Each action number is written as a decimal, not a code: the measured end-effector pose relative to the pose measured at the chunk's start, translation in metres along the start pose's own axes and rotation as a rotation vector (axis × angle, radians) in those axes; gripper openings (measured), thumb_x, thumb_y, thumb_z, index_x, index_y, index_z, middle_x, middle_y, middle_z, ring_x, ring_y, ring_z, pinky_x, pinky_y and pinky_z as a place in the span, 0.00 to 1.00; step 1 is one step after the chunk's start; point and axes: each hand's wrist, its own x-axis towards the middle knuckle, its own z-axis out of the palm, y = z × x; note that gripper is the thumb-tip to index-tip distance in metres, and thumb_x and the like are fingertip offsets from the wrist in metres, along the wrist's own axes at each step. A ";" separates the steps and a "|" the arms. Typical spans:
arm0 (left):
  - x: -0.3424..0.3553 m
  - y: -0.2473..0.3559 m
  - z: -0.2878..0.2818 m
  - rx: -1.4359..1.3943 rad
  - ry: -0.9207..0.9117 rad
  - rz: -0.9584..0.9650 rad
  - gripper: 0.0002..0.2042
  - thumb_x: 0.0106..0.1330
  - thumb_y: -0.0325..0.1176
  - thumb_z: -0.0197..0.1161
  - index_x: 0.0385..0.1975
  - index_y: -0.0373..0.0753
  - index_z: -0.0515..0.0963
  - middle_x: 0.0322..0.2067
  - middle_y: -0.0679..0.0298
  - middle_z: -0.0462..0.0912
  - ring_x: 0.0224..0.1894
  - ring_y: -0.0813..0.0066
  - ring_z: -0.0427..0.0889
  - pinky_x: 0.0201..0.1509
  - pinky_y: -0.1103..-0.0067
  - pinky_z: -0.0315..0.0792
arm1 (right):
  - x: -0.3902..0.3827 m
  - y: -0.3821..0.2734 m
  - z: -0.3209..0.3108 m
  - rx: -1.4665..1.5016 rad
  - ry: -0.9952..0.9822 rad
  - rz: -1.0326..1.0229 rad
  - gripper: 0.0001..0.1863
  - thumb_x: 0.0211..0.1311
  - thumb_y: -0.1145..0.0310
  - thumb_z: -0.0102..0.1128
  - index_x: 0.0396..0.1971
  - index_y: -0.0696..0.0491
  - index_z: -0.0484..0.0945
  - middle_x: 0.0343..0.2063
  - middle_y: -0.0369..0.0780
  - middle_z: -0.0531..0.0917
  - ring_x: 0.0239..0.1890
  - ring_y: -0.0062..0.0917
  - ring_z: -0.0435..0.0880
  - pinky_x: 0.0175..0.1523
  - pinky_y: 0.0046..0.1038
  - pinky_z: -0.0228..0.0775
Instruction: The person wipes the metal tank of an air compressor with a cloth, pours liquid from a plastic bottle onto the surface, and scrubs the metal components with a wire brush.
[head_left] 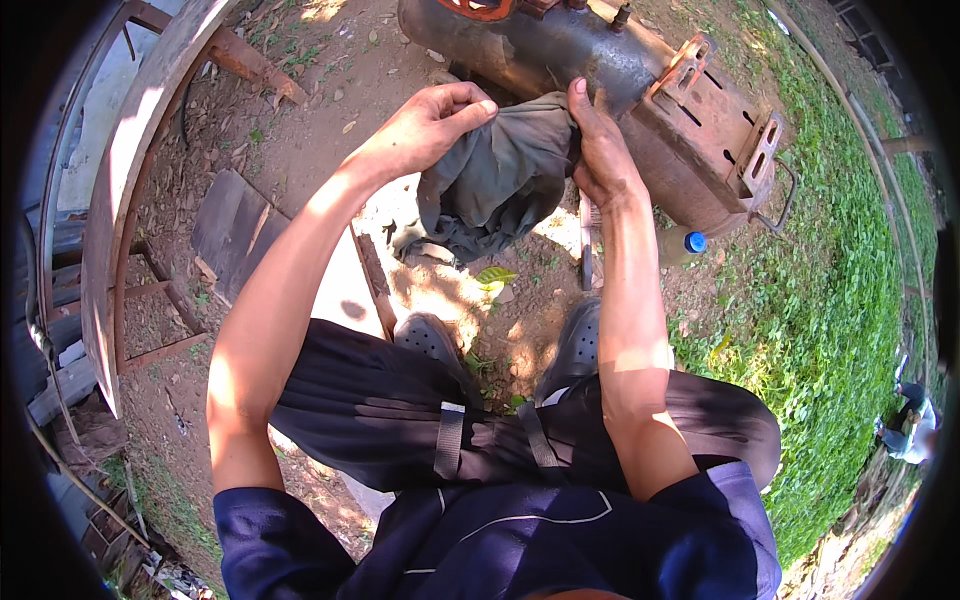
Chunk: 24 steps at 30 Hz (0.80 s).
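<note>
A dark grey-green cloth (pixel 500 180) hangs in loose folds between my two hands, above the ground in front of my shoes. My left hand (pixel 430 125) pinches its upper left edge, thumb against curled fingers. At the cloth's right edge my right hand (pixel 605 155) grips it, thumb pointing up, with the fingers partly hidden behind the fabric. Just beyond the cloth lies a dark, rusty metal tank (pixel 520 45), its rounded side close to my right hand. A rusty slotted metal bracket plate (pixel 710 120) is fixed on it.
A bottle with a blue cap (pixel 695 242) stands beside the tank. Left of me is a curved-looking wooden table (pixel 130 170) on a rusty frame. A flat board (pixel 235 225) lies on the dirt. Grass (pixel 830 330) spreads to the right, where a person (pixel 910 425) appears far off.
</note>
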 end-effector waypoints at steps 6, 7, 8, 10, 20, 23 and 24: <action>0.003 -0.006 -0.019 -0.153 0.148 0.001 0.20 0.75 0.49 0.53 0.47 0.35 0.77 0.37 0.69 0.80 0.42 0.81 0.74 0.51 0.78 0.70 | 0.016 -0.007 0.001 -0.595 -0.214 -0.045 0.35 0.55 0.56 0.74 0.57 0.63 0.73 0.50 0.43 0.82 0.50 0.24 0.80 0.59 0.27 0.70; 0.011 -0.020 -0.033 -0.044 0.134 -0.002 0.18 0.73 0.47 0.56 0.46 0.36 0.77 0.40 0.64 0.82 0.44 0.76 0.80 0.51 0.77 0.73 | 0.019 -0.010 0.007 -0.613 -0.193 0.025 0.31 0.57 0.57 0.72 0.55 0.62 0.75 0.47 0.40 0.83 0.48 0.23 0.81 0.58 0.27 0.71; 0.012 -0.016 -0.029 0.218 0.215 -0.010 0.17 0.72 0.46 0.57 0.45 0.36 0.77 0.40 0.62 0.82 0.44 0.72 0.80 0.51 0.75 0.73 | 0.020 -0.014 0.010 -0.633 -0.158 0.097 0.28 0.59 0.59 0.71 0.53 0.61 0.77 0.44 0.38 0.85 0.45 0.22 0.82 0.56 0.26 0.73; 0.011 -0.008 -0.020 0.741 0.382 -0.018 0.16 0.71 0.46 0.59 0.42 0.37 0.77 0.40 0.58 0.83 0.45 0.63 0.81 0.52 0.72 0.73 | 0.021 -0.014 0.014 -0.814 -0.062 0.025 0.23 0.62 0.58 0.67 0.51 0.59 0.79 0.41 0.38 0.86 0.42 0.20 0.82 0.52 0.26 0.73; 0.057 -0.091 0.114 0.121 0.582 0.438 0.37 0.64 0.36 0.64 0.66 0.38 0.47 0.57 0.40 0.70 0.59 0.40 0.72 0.60 0.59 0.69 | 0.051 -0.060 0.028 -1.557 -0.265 -0.174 0.25 0.62 0.51 0.61 0.49 0.55 0.80 0.40 0.49 0.85 0.44 0.38 0.84 0.50 0.36 0.72; 0.095 -0.051 0.126 -0.247 0.845 0.334 0.20 0.68 0.28 0.51 0.60 0.34 0.66 0.54 0.46 0.77 0.58 0.51 0.76 0.62 0.64 0.68 | 0.055 -0.103 0.002 -1.690 -0.143 -0.222 0.29 0.64 0.44 0.59 0.51 0.55 0.79 0.41 0.48 0.86 0.43 0.36 0.86 0.51 0.36 0.75; 0.107 -0.058 0.120 -0.438 1.000 0.371 0.19 0.69 0.26 0.49 0.59 0.34 0.68 0.55 0.46 0.77 0.59 0.52 0.76 0.63 0.65 0.67 | 0.059 -0.116 0.002 -1.668 -0.050 -0.279 0.29 0.65 0.45 0.59 0.51 0.56 0.79 0.43 0.47 0.86 0.45 0.36 0.86 0.53 0.35 0.75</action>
